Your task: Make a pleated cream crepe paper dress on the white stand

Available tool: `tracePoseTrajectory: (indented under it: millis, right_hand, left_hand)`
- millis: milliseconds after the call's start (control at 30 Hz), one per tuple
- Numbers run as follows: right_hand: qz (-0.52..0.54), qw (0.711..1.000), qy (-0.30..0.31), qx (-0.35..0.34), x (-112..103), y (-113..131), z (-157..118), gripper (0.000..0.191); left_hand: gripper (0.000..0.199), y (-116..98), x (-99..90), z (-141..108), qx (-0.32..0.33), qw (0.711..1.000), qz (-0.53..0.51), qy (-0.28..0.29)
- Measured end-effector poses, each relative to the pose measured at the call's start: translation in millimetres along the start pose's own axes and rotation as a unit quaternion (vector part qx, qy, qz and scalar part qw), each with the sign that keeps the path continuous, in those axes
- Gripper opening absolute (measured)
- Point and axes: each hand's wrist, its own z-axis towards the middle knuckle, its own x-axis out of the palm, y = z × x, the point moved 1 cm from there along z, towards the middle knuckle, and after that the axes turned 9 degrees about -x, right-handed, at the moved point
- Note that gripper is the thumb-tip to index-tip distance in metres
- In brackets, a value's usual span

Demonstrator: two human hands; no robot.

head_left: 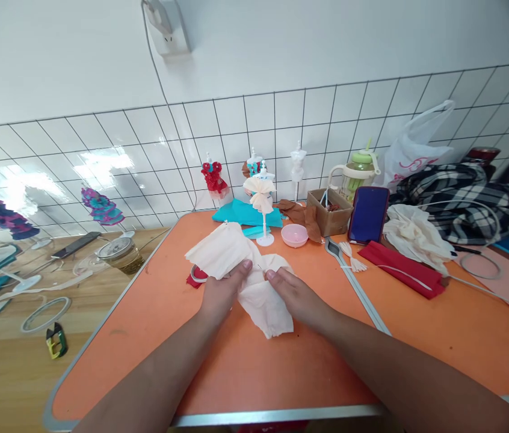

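Centrally, one pair of bare forearms, entering from the lower edge and converging over the orange table (146, 355); left hand (222, 291) angled inward, thumb uppermost; right hand (295, 294) opposite, just beside it, thumb and index finger pointing toward the left. Containers, right of centre: one pink bowl (295, 236), interior too small to read; one cardboard box (330, 213), open-topped, holding small brown pieces and a white-handled item; one green-lidded cup (359, 171) with a pale handle, standing behind the box; one white plastic bag (417, 147), pink-printed, contents unclear. Container, left: one lidded jar (121, 255) on the wooden table (6, 385), holding something amber. Item in hand: one off-white crinkled sheet (225, 249), soft, gathered at the middle between the two hands, one part spreading up to the left, another hanging down over the orange table. Left fingers are closed, the thumb pressing the gathered part; right thumb and index finger are pinched on the same sheet, near a thin dark line, possibly a needle. Directly beyond the sheet stands one small white dress form (264, 222) wearing a cream, bow-like piece (261, 193).
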Motion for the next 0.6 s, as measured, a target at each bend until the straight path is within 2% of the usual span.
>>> tracePoseTrajectory:
  millis: [133,233,333,433,600]
  right_hand:
    - [0.044,0.997,0.046,0.042,4.2,-2.0,0.0,0.044]
    - [0.029,0.998,0.030,0.039,4.7,-2.7,0.8,0.045]
    - [0.024,0.999,0.015,0.031,4.5,-3.8,1.5,0.043]
    - [0.032,0.998,0.032,0.042,5.0,-6.3,2.4,0.043]
    - [0.037,0.997,0.055,0.048,4.8,-5.6,2.7,0.044]
  left_hand:
    - [0.053,-5.0,-3.0,1.9,0.016,1.000,0.007,-0.021]
    - [0.053,-6.9,-5.4,2.5,0.026,0.999,0.024,-0.037]
    - [0.054,-5.0,-4.9,3.4,0.019,1.000,0.013,-0.012]
    - [0.059,-2.1,-2.2,3.8,0.014,1.000,-0.018,0.017]
    - [0.062,-4.2,1.3,1.4,0.031,0.999,-0.039,0.023]
